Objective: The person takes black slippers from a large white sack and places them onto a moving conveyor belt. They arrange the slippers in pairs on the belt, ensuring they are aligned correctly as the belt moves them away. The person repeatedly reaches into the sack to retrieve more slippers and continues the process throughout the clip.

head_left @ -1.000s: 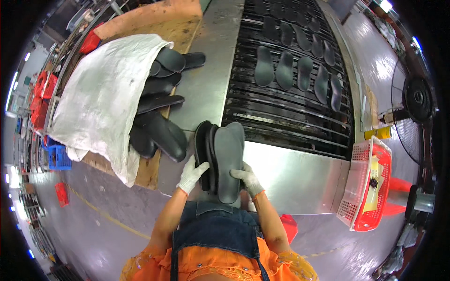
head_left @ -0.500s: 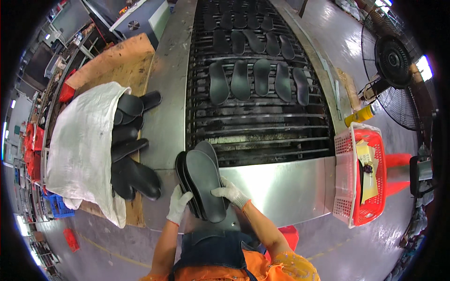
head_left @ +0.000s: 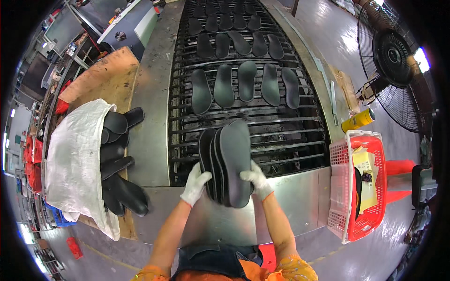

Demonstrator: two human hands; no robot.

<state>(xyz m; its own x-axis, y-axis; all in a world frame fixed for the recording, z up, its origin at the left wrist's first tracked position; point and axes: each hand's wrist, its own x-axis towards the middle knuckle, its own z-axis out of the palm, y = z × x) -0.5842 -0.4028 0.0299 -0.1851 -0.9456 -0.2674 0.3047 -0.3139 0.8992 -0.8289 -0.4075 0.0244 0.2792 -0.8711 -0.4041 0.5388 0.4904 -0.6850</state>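
We clamp the stack of dark soles (head_left: 227,161) between left hand (head_left: 195,183) and right hand (head_left: 254,178), over the slatted conveyor (head_left: 187,136); seemingly four soles, so keep edges squared.

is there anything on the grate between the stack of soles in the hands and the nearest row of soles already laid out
Nothing visible. The stack of soles, held by the left hand and right hand, sits over bare grate bars; the nearest row of soles lies beyond that open strip.
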